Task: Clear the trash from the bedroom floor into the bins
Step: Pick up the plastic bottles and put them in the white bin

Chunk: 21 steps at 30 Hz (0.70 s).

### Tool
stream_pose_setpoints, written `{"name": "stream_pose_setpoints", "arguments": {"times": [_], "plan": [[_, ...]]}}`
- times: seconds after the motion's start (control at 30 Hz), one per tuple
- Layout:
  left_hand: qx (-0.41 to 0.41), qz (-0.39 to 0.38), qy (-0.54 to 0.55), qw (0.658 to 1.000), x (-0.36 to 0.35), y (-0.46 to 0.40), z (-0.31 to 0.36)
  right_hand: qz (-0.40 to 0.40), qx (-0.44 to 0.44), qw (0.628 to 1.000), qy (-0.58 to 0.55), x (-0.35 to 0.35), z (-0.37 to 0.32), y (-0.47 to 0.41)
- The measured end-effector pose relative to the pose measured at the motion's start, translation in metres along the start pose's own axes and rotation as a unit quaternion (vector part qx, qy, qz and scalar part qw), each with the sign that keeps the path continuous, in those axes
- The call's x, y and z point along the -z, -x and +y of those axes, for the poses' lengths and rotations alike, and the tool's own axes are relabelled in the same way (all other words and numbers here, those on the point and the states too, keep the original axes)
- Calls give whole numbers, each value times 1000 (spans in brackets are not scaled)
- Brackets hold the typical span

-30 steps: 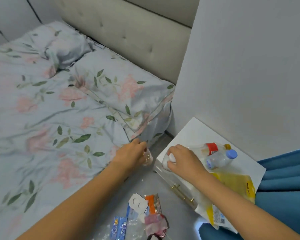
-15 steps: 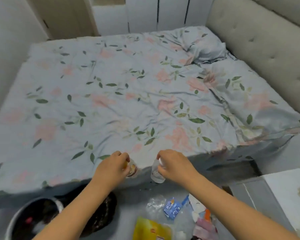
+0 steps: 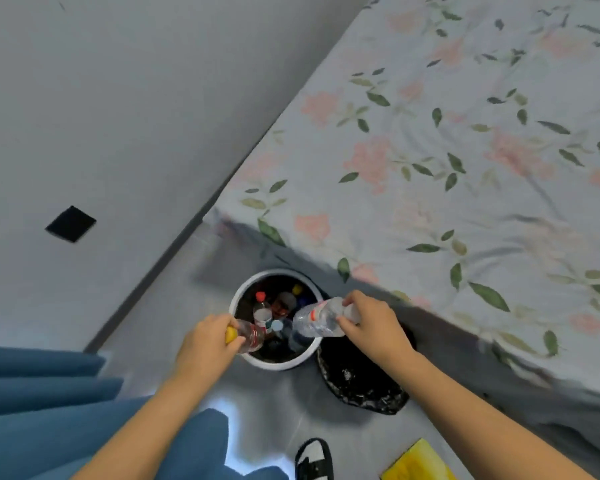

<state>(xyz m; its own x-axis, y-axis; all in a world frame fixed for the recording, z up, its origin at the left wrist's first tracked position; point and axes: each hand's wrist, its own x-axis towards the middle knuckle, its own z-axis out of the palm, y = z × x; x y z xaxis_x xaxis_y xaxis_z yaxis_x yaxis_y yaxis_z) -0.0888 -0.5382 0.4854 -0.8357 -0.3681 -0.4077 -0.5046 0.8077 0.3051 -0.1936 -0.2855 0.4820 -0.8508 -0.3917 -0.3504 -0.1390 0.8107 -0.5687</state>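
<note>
The left hand is closed around a small clear bottle with a yellow cap, holding it on its side over the near rim of the white bin. The right hand grips a larger clear plastic bottle, also tipped sideways above the bin's right edge. Inside the bin lie several bottles with red, yellow and blue caps. A black bag-lined bin stands just beside it, against the floral bed. Blue curtain hangs at the lower left.
</note>
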Motion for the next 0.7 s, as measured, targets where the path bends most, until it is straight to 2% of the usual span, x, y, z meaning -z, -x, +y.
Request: {"name": "stream_pose_setpoints", "arguments": {"times": [0.23, 0.37, 0.5, 0.63, 0.7], "plan": [[11, -37, 43, 998, -94, -56, -54, -68, -10, 996, 53, -127, 4, -65], [7, -91, -14, 996, -135, -75, -57, -118, -19, 989, 87, -178, 15, -85], [-1, -94, -44, 995, -153, -94, -60, -162, -35, 982, 93, -210, 23, -101], [-13, -76, -110, 991, -148, -112, -55, -233, -13, 965, 120, -223, 34, -108], [-3, -68, -130, 989, -142, -122, -52, -242, -4, 962, 128, -221, 38, -106]]}}
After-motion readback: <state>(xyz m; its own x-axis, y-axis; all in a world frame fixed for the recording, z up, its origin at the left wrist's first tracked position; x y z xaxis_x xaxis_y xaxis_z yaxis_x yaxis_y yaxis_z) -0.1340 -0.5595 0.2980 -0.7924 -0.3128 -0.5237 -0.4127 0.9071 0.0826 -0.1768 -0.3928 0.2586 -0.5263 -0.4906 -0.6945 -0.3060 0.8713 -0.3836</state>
